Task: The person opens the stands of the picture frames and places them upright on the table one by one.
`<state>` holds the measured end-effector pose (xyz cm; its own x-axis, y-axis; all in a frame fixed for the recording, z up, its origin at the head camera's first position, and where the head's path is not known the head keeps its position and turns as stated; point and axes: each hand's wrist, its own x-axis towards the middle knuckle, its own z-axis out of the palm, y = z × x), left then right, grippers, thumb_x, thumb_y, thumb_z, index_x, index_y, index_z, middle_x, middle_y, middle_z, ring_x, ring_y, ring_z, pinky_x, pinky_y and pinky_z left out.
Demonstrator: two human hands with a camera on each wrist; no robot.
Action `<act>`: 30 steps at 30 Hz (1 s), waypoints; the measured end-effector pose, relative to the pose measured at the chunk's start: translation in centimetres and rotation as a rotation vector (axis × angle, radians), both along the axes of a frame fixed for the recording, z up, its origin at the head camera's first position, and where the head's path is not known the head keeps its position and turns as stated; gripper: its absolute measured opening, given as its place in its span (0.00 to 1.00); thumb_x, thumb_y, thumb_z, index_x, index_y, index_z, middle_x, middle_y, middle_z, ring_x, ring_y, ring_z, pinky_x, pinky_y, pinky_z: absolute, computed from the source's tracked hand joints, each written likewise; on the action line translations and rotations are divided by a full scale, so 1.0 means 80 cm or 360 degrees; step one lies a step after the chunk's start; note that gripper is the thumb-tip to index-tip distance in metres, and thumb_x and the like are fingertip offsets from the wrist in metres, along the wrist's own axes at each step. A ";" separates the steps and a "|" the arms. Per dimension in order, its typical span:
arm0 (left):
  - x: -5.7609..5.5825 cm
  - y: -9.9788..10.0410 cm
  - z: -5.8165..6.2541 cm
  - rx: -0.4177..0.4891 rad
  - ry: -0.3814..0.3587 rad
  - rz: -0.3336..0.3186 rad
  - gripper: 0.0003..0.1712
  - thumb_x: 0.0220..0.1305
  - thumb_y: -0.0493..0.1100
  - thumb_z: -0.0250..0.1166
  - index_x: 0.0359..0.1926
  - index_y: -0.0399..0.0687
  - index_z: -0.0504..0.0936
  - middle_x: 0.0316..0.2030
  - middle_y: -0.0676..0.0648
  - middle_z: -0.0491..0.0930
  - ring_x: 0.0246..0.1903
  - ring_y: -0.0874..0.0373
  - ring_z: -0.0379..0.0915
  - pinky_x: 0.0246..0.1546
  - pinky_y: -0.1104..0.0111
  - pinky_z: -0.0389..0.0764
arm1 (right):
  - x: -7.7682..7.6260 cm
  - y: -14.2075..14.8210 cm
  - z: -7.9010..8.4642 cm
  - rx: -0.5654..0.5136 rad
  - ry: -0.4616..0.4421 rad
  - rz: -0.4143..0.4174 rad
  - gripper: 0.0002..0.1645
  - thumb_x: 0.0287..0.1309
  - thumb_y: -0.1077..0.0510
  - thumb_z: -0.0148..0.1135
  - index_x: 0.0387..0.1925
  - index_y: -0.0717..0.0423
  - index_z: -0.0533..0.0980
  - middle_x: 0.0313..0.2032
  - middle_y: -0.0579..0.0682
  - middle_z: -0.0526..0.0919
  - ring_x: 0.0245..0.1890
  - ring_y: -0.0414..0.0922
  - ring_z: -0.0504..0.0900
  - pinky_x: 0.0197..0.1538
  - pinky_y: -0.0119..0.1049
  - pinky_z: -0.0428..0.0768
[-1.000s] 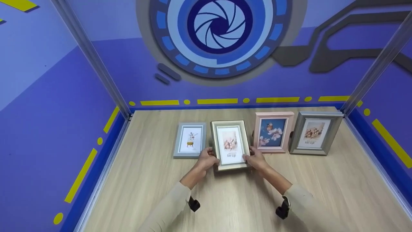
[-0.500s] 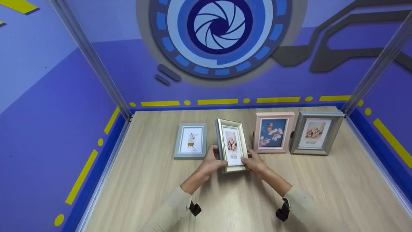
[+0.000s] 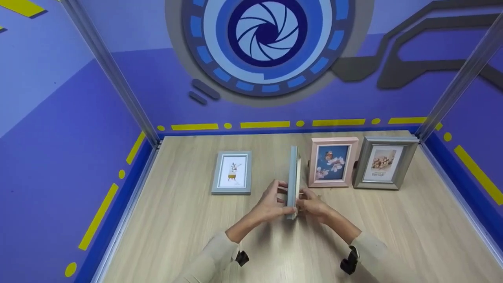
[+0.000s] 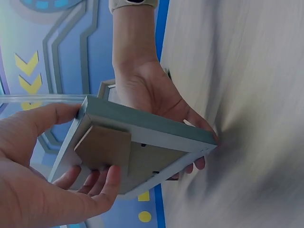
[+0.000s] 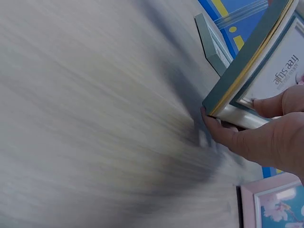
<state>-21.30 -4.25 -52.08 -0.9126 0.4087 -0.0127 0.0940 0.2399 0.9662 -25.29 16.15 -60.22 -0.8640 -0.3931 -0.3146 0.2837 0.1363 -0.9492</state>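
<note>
Picture frame (image 3: 292, 181) is at the middle of the table, turned edge-on to my head view, with the left hand (image 3: 271, 204) on one side of it and the right hand (image 3: 314, 205) on the other. Through the left wrist camera I get its grey-green edge and its back, where a brown flap (image 4: 102, 147) sits; the left fingers curl against that back while the thumb presses the rim. On the right wrist feed I read "free style" on the white print (image 5: 287, 71), and the right hand pinches a corner, thumb over the front moulding and a finger beneath. I cannot tell whether the lower edge touches the table (image 3: 169, 224).

Well to the left I have a pale blue-grey frame (image 3: 232, 173) with a plant print. Near the right hand, a little farther off, stands a pink frame (image 3: 333, 162) showing blossoms, and just beside it on the right, a dark grey frame (image 3: 385, 162). Beyond the far table edge rises a blue-purple wall (image 3: 145, 86) bearing a round shutter emblem (image 3: 267, 33).
</note>
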 end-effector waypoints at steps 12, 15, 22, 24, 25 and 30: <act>0.000 0.002 -0.002 0.0136 -0.0084 -0.0123 0.29 0.64 0.37 0.70 0.65 0.47 0.72 0.64 0.41 0.72 0.62 0.40 0.72 0.56 0.62 0.80 | -0.006 0.028 -0.012 -0.0423 -0.0032 0.0278 0.26 0.63 0.73 0.48 0.63 0.69 0.61 0.44 0.45 0.79 0.42 0.39 0.78 0.49 0.35 0.81; 0.000 0.002 -0.004 0.0188 -0.0112 -0.0147 0.32 0.61 0.36 0.72 0.66 0.48 0.72 0.65 0.43 0.71 0.64 0.39 0.71 0.53 0.66 0.80 | -0.006 0.030 -0.012 -0.0432 -0.0031 0.0289 0.28 0.63 0.73 0.48 0.65 0.69 0.61 0.45 0.47 0.77 0.43 0.40 0.78 0.51 0.35 0.82; -0.002 -0.002 -0.014 0.0277 -0.0157 -0.0205 0.37 0.60 0.37 0.74 0.69 0.47 0.69 0.67 0.43 0.69 0.66 0.38 0.68 0.58 0.64 0.80 | -0.005 0.031 -0.013 -0.0455 -0.0028 0.0314 0.34 0.68 0.70 0.50 0.72 0.73 0.53 0.55 0.54 0.78 0.52 0.41 0.80 0.57 0.37 0.82; -0.002 -0.003 -0.017 0.0278 -0.0175 -0.0209 0.39 0.60 0.39 0.74 0.70 0.48 0.67 0.68 0.43 0.68 0.67 0.39 0.68 0.60 0.63 0.79 | -0.005 0.031 -0.014 -0.0476 -0.0024 0.0328 0.35 0.68 0.70 0.51 0.72 0.73 0.52 0.57 0.55 0.78 0.53 0.42 0.81 0.58 0.38 0.82; -0.003 -0.003 -0.019 0.0280 -0.0184 -0.0207 0.40 0.60 0.39 0.74 0.70 0.48 0.66 0.68 0.43 0.68 0.67 0.40 0.68 0.61 0.62 0.79 | -0.004 0.031 -0.014 -0.0483 -0.0025 0.0331 0.35 0.68 0.71 0.51 0.73 0.73 0.52 0.57 0.55 0.78 0.53 0.43 0.81 0.58 0.38 0.82; -0.003 -0.003 -0.021 0.0220 -0.0218 -0.0183 0.40 0.60 0.41 0.74 0.72 0.48 0.68 0.69 0.44 0.69 0.67 0.42 0.70 0.60 0.61 0.81 | -0.001 0.031 -0.013 -0.0413 -0.0037 0.0283 0.34 0.68 0.69 0.53 0.71 0.71 0.54 0.52 0.55 0.78 0.49 0.43 0.82 0.55 0.39 0.84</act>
<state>-21.54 -4.50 -53.80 -0.8536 0.5162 -0.0703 -0.0216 0.0998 0.9948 -25.41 18.66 -61.28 -0.7683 -0.6072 -0.2026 0.2989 -0.0605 -0.9524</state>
